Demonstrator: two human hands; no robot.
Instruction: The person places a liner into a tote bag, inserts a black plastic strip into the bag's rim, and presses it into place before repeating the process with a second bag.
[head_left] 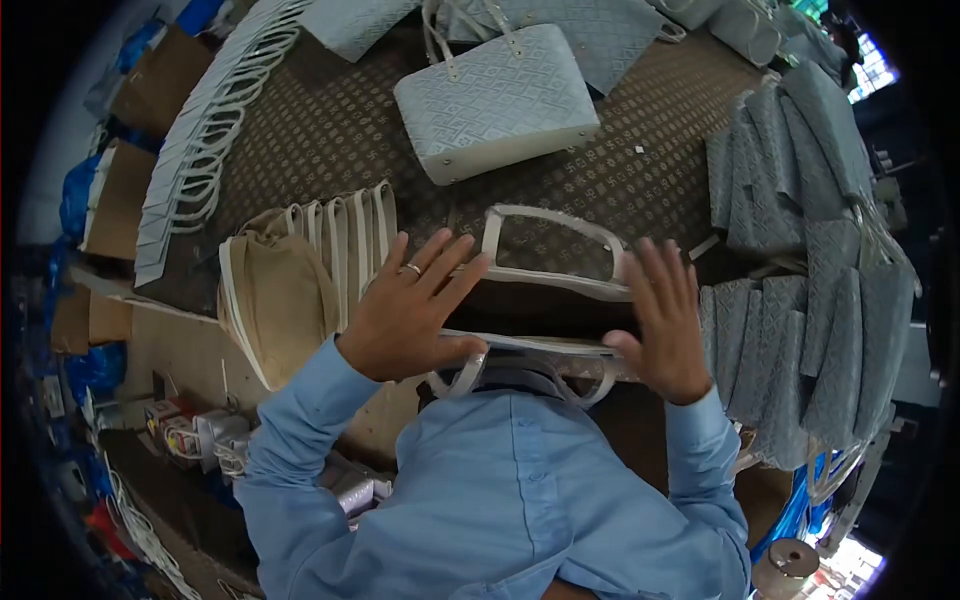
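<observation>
An open handbag (550, 342) stands right in front of my body, its dark inside facing up, with one white handle (560, 217) raised on the far side and another on the near side. My left hand (418, 310), with a ring on one finger, lies over the bag's left end, fingers apart and thumb along the near rim. At the right end is my right hand (662, 325), its palm side turned to the bag and its fingers stretched out. Neither hand shows anything held. Whether the fingertips press on the rim is unclear.
A finished-looking patterned handbag (500, 100) rests on the brown patterned table (330, 130). Beige linings (285, 300) stand at the left, beyond them a row of white handles (200, 150). Grey patterned bag pieces (790, 340) are stacked at the right. Cardboard boxes (125, 195) line the left edge.
</observation>
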